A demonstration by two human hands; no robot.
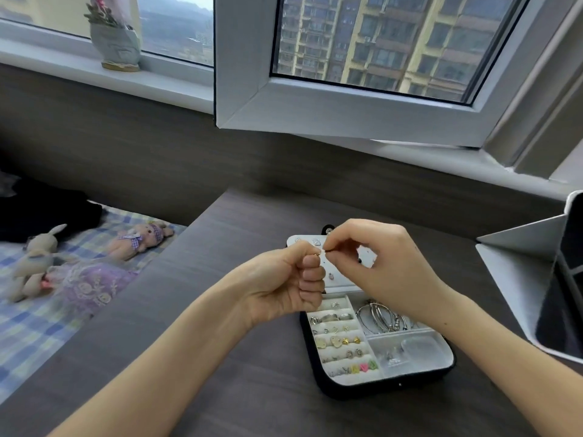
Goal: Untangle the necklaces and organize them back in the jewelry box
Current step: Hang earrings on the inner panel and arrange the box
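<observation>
An open jewelry box (pixel 391 387) with a black shell and white lining lies on the dark wooden table (pixel 252 389). Its rows hold rings and earrings, and silver bangles (pixel 378 318) fill a compartment. Above the box, my left hand (pixel 284 282) is curled into a fist and pinches a thin gold necklace (pixel 319 253) between thumb and forefinger. My right hand (pixel 381 263) pinches the same fine chain from the other side, fingertips almost touching the left. Most of the chain is hidden in my hands.
A white stand with a dark tablet (pixel 555 298) sits at the table's right edge. Left of the table, a bed with a checked sheet holds plush toys (pixel 138 241) and dark clothes. An open window frame (pixel 347 118) juts in above the table's far side.
</observation>
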